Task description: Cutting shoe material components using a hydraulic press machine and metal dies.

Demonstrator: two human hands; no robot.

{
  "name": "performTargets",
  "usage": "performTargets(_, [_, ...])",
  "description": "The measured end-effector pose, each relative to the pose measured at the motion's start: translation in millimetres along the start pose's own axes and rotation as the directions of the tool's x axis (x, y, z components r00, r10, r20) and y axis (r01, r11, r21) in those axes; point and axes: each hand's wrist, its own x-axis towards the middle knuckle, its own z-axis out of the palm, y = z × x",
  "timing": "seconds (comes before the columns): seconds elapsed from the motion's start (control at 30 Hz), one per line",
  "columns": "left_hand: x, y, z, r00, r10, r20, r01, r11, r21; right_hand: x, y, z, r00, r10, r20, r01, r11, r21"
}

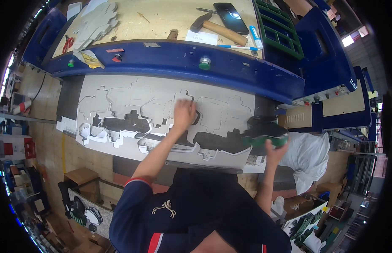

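A large pale grey sheet (pixel 160 90), marked with cut outlines and dark openings, lies in front of me. My left hand (pixel 185 113) is over its middle, fingers bunched and pointing down at a cut outline with a dark gap along its edge. The fingertips are hidden, so what they pinch cannot be made out. At the sheet's right end, my right hand (pixel 275 152) grips a green-and-black cutting die (pixel 265 134), blurred by motion. Narrow white offcut strips (pixel 179 148) edge the openings along the sheet's near side.
Behind the sheet runs a blue machine beam (pixel 162 59) with a green button (pixel 204 63). On the pale top lie a hammer (pixel 223 33), a phone (pixel 231 17), markers (pixel 255 37), red-handled scissors (pixel 68 44) and stacked grey cut pieces (pixel 94 25). A white bag (pixel 303 158) sits at right.
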Motion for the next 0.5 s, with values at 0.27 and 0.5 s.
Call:
performTargets(0.27, [-103,56,92,0.564,-0.393,0.726,0.498,-0.539,-0.679,69,52,-75,0.973,0.145,-0.177,-0.132,0.988,0.085])
performTargets(0.5, [-70,72,108,0.515,-0.595,0.617,0.423,-0.449,-0.787,17,-19,14,0.524,-0.18,0.832,0.604,0.768,-0.214])
